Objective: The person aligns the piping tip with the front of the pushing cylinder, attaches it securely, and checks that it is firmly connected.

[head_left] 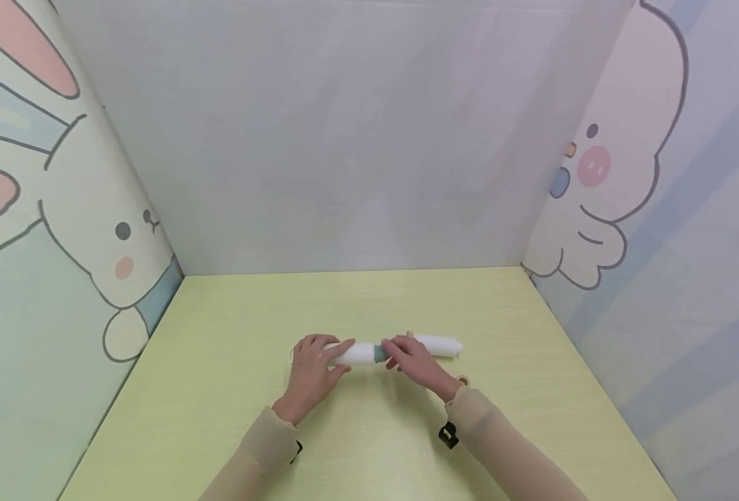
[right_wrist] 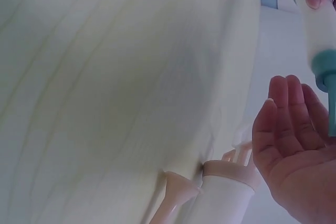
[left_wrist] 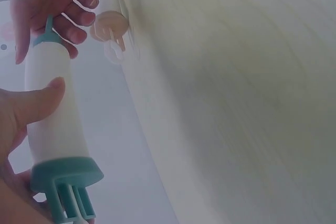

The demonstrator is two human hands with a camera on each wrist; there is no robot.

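Note:
My left hand (head_left: pixel 312 374) grips a white tube (head_left: pixel 360 353) with green end pieces, which looks like a piping syringe, held above the table. In the left wrist view its flanged green handle end (left_wrist: pixel 67 174) is near that hand's palm. A narrow green nozzle (right_wrist: pixel 332 103) points out of the other end. Around this nozzle my right hand (head_left: pixel 415 360) lies with relaxed fingers (right_wrist: pixel 282 109), several of them nearly straight. Whether its thumb touches the nozzle is unclear. Behind the right hand a second white tube (head_left: pixel 437 345) with a peach end (right_wrist: pixel 228 171) lies on the table.
A peach funnel-shaped piece (right_wrist: pixel 177 188) lies beside the second tube, mostly hidden under the right wrist in the head view. The pale yellow table (head_left: pixel 250 306) meets a grey back wall (head_left: pixel 344 174) and side walls with cartoon animals. Both sleeves carry black straps.

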